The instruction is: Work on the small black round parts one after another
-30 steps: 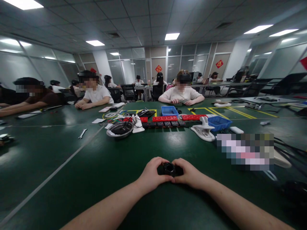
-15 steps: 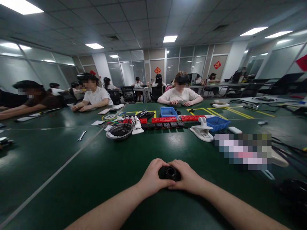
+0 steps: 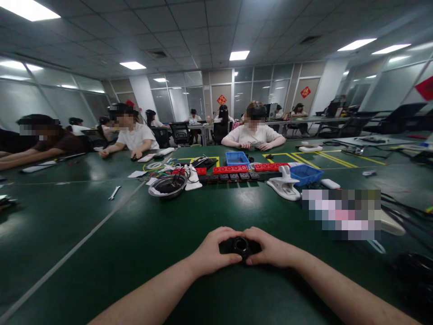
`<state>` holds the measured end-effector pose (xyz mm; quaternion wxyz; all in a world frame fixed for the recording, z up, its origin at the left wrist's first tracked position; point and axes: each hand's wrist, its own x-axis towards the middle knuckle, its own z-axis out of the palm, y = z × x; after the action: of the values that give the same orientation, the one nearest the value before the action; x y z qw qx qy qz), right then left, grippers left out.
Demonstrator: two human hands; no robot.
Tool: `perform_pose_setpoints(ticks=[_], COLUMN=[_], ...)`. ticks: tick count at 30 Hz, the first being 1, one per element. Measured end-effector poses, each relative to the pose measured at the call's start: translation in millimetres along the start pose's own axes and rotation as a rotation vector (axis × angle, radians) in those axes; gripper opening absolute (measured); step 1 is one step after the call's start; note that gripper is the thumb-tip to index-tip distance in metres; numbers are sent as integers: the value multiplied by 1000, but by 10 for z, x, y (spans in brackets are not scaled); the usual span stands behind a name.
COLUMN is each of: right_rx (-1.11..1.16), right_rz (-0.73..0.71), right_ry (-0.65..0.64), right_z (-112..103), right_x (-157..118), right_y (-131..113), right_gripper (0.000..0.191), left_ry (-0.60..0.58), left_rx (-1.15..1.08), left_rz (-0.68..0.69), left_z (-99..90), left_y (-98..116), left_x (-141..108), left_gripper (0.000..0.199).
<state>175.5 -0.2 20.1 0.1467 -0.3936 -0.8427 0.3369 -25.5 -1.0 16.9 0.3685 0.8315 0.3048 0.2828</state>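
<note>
Head view shows your left hand (image 3: 214, 249) and right hand (image 3: 273, 249) curled into half-open arcs, thumbs nearer you and forefingers beyond, their tips apparently pinching the black ring-shaped part (image 3: 241, 249) between them. It sits low over the green table (image 3: 189, 221), opening tipped up toward you; whether its base touches, you cannot tell. Share the pressure evenly across both pairs of fingertips, so the round wall doesn't roll or skew, and let your thumbs stay off the opening. Farther out, the metal bowl (image 3: 168, 193), the white clamp (image 3: 284, 184) and the wrench (image 3: 114, 193) lie well apart from your hands, leaving your wrists room to turn.
</note>
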Motion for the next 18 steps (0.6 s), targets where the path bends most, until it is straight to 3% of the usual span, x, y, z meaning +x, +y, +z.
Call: perform_pose_setpoints(ticks=[4, 7, 13, 18], right_rx=[-28, -55, -324, -332], right_rz=[-43, 23, 218, 188], right_ry=[2, 35, 275, 313], right_z=[2, 43, 268, 301], right_x=[13, 22, 34, 23], right_y=[13, 20, -87, -149], right_gripper=[34, 35, 33, 41], left_ry=[2, 8, 199, 199], left_rx=[-13, -2, 61, 53], left_rz=[-26, -89, -314, -282], left_z=[9, 36, 168, 180], left_y=[-3, -8, 15, 1], left_x=[13, 22, 14, 8], left_gripper=[41, 40, 42, 40])
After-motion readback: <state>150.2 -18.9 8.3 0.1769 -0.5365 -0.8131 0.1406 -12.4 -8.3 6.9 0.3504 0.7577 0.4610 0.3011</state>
